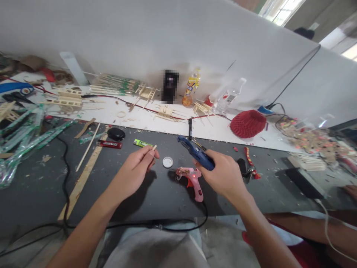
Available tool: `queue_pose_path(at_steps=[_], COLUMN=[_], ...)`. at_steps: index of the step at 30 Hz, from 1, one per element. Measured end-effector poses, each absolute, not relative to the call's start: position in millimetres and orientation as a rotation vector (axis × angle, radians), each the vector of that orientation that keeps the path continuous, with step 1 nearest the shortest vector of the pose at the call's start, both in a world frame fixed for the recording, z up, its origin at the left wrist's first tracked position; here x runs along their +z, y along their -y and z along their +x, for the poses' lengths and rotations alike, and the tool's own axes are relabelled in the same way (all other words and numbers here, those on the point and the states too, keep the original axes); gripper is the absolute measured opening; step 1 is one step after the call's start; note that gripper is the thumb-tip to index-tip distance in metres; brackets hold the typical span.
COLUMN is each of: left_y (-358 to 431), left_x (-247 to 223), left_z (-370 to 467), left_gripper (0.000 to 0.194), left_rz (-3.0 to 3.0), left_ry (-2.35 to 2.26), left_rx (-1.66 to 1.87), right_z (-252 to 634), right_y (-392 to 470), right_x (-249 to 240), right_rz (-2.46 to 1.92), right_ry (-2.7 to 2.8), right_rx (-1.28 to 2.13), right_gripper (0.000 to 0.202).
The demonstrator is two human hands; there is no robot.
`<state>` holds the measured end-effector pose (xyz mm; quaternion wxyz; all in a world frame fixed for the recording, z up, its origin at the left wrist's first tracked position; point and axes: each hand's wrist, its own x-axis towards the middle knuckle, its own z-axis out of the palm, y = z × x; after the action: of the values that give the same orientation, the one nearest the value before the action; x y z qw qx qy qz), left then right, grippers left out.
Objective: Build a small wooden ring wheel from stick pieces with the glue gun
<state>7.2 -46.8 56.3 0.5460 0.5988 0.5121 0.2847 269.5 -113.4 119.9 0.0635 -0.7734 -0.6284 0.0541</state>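
Between the thumb and fingers of my left hand [139, 163] is a short pale wooden stick [154, 147], its end poking out. My right hand [223, 171] is wrapped round a dark blue hand tool [195, 150], which looks like a cutter or pliers and points up and left. Below and between the hands, a pink glue gun [192, 178] lies on the grey table, its small light glowing. A round white lid [167, 162] sits just left of its nozzle. Close behind my left hand is a green lighter-like tube [142, 143].
Small wooden frames [68, 97] stand along the white back strip, with a drink bottle [191, 89] and a red folded-paper piece [248, 124]. Plastic wrappers [22, 137] heap at left. A black cable [206, 216] runs along the front edge. Another person's hand [350, 191] rests at far right.
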Motion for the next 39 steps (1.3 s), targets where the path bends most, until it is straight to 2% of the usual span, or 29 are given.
queue_pose_path(at_steps=[3,8,11,21,27,32,39], left_y=[69,86,89,94,94,98,105], left_x=[93,125,130,139,143,140,134], left_z=[1,2,4,2,2,11,9], left_gripper=[0.047,0.043,0.040,0.043,0.044,0.027,0.022], left_rz=[1.586,1.741,1.784,1.791,1.822,1.740,1.739], left_ry=[-1.159,-1.123,-1.144,-1.177,-1.180,-1.269,-1.382], left_rx=[0.765,0.820,0.866,0.933,0.964,1.041,1.074], right_z=[258,241,236,231,226,213,208], right_y=[122,133,139,151,153,157,165], right_x=[131,139,136,136,135,128,114], right_rz=[-2.235,-2.061,-1.995,-1.935,-1.910,-1.856,-1.883], right_ry=[1.931,1.900,1.909,2.006,1.952,1.874,1.810], right_rx=[0.281,0.437,0.440,0.303,0.391,0.431,0.465], right_gripper=[0.016,0.018,0.013,0.018,0.015,0.009,0.009])
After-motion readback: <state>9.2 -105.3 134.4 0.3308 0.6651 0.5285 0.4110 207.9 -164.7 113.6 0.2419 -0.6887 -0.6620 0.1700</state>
